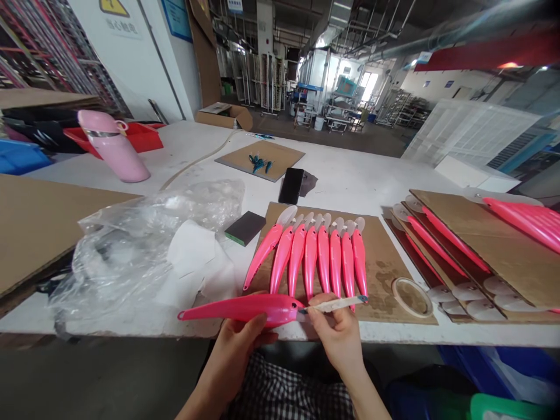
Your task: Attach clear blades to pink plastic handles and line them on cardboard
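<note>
My left hand (pixel 234 353) is closed around a bright pink fishing lure (pixel 254 307), which lies level above the table's front edge with its tail pointing left. In my right hand (pixel 339 338) I pinch a slim pale tool (pixel 335 304) that looks wrapped in tape. Its dark tip is at the lure's head, by the eye and clear lip; whether it touches cannot be seen. Just beyond, several pink lures (pixel 310 256) with clear lips stand side by side in a row on a cardboard sheet (pixel 385 251).
A pale ring (pixel 412 297) lies on the cardboard's right corner. Stacked cardboard sheets (pixel 490 251) with pink lures are at right. Leftward are a sanding block (pixel 245 227), plastic wrap (pixel 118 251) and a pink bottle (pixel 116 149). Behind lie a phone (pixel 291 185) and small blue lures (pixel 259 163).
</note>
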Motion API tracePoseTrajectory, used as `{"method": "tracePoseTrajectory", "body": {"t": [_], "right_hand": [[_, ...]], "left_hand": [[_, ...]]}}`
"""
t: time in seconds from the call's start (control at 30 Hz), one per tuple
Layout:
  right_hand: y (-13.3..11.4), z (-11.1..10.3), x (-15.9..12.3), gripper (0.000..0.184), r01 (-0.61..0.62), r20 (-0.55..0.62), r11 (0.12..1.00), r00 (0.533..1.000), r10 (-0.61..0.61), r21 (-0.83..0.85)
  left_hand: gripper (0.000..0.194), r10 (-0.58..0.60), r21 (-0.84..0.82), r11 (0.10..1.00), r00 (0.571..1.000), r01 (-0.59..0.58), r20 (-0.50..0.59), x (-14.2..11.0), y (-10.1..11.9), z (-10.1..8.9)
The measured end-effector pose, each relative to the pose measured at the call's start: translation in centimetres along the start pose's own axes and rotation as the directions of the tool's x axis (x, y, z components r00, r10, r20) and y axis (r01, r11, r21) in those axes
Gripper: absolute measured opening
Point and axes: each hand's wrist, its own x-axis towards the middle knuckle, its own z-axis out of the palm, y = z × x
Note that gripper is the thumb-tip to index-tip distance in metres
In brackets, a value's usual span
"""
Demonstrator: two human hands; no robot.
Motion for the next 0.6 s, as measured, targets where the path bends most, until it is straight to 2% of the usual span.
{"method": "tracePoseTrajectory", "body": {"t": [0.07,0.17,0.27,0.4,0.5,0.6], "right_hand": [[0.20,-0.30,0.10,0.007,0.023,0.065,1.000,0.998,-0.024,0.018],[0.42,-0.50,0.24,0.007,0.046,0.100,0.999,0.994,-0.047,0.013],[0.44,-0.19,0.17,0.007,0.048,0.060,0.998,0.997,-0.046,-0.029],[0.29,0.44,-0.18,0.008,0.014,-0.075,0.999,0.997,-0.017,-0.046],[0.32,0.37,-0.20,0.008,0.012,-0.092,0.999,0.996,-0.015,-0.033],[0.53,-0.05,0.05,0.008,0.035,0.006,0.999,0.999,-0.035,-0.006]], "left_hand": [[0.053,0.002,0.004,1.000,1.000,-0.002,-0.006,-0.05,0.04,0.05],[0.042,-0.003,0.010,1.000,1.000,0.003,-0.009,-0.01,-0.01,-0.03],[0.034,-0.007,0.011,1.000,1.000,0.007,0.005,0.08,-0.07,-0.17],[0.034,-0.001,0.007,1.000,1.000,0.001,0.000,0.06,-0.01,-0.15],[0.040,-0.002,0.007,1.000,1.000,0.002,-0.007,-0.02,0.05,-0.02],[0.058,0.004,0.001,1.000,1.000,-0.004,-0.011,-0.08,0.02,0.03]]}}
